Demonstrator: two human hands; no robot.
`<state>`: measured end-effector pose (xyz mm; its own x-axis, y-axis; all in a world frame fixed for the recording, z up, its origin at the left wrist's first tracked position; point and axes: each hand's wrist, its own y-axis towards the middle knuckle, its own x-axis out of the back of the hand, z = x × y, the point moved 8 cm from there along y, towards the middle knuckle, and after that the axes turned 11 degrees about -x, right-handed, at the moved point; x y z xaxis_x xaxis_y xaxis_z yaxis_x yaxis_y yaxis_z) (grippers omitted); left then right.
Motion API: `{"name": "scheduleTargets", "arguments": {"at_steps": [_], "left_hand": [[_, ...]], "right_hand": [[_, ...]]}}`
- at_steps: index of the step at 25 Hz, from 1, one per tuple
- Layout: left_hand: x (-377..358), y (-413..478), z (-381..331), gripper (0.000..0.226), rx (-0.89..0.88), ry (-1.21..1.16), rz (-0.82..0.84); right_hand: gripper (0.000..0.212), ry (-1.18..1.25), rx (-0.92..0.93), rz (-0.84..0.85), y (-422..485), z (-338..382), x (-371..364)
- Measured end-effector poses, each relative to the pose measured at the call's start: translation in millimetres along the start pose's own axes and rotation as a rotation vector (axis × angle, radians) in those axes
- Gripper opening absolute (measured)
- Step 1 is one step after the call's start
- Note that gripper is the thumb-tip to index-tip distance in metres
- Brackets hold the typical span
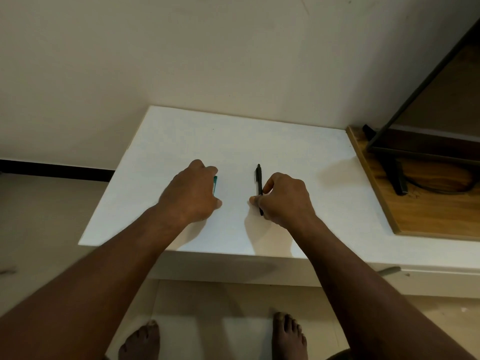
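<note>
**Forearms [85, 294] reach in, one pen in each grip: slipping is the risk**

At the left, the left hand [191, 193] has its grip closed over the green pen [215, 184]. Only a short part of the pen shows at the right side of the fingers, so I cannot judge how firm the hold is. If the fingers only cover it loosely, the pen may roll away on the smooth white worktop [259, 136] when it is lifted. The black pen [259, 178] lies apart from it, pointing toward the wall. The right hand [284, 198] pinches its lower half between thumb and forefinger, a narrow grip. The long upper end is free and could swing or tip out.
</note>
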<state>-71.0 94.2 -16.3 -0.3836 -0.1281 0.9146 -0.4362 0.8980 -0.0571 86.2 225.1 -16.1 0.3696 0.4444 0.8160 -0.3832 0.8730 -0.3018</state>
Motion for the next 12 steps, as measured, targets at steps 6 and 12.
{"name": "scheduleTargets", "arguments": {"at_steps": [6, 12], "left_hand": [[-2.0, 3.3, -0.9, 0.063, -0.008, 0.046, -0.005], [-4.9, 6.9, 3.4, 0.057, 0.086, -0.042, -0.122]], "right_hand": [[0.03, -0.031, 0.004, -0.008, 3.4, -1.8, -5.1], [0.034, -0.06, 0.016, -0.022, 5.2, -0.8, -9.8]]}}
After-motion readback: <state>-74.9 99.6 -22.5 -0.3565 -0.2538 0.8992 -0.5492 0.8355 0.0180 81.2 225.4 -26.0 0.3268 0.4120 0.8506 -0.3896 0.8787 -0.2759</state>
